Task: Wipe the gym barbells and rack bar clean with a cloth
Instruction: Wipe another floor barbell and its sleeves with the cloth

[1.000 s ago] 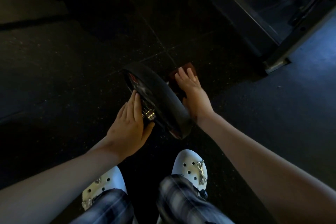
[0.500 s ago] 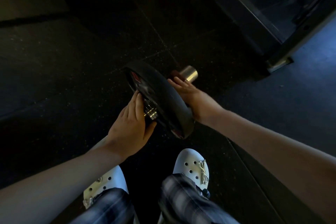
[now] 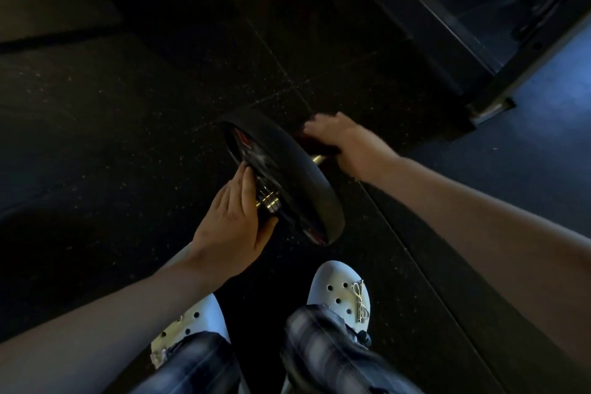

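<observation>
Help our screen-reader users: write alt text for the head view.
Seen from above, a person's right hand grips a dark cloth around the barbell sleeve beyond a black weight plate, while the left hand rests against the plate's near face. White clogs stand on dark rubber floor.

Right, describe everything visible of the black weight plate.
The weight plate is a thick black disc, rubbery-looking, with red marks on its visible face. It stands on edge on the dark floor, threaded on a shiny metal bar. The left hand rests flat against that face beside the bar's ringed end; behind it the right hand grips a dark cloth round the bar.
</observation>
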